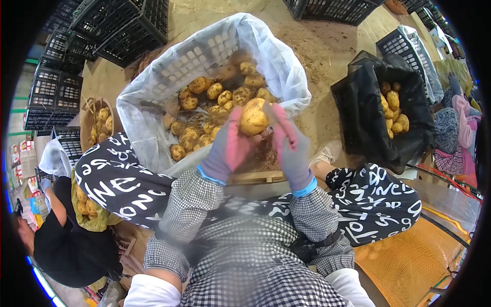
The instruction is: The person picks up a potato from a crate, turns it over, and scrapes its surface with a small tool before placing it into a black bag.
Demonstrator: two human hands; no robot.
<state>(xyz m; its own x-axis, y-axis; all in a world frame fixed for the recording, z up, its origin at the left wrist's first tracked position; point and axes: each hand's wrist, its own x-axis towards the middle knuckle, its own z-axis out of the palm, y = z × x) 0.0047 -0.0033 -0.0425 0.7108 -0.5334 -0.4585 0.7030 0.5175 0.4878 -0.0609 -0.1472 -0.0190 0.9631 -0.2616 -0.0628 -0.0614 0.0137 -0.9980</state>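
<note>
While left hand (234,144) holds a potato (253,116), right hand (289,139) sits beside it, grip unclear; cleaning, I'd guess, so hold steady.

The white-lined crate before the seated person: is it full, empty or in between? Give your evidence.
In between: potatoes lie low inside the white-lined crate, with bare lined wall showing above them.

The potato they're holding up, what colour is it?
The potato is yellow with brown patches, best seen in the head view.
</note>
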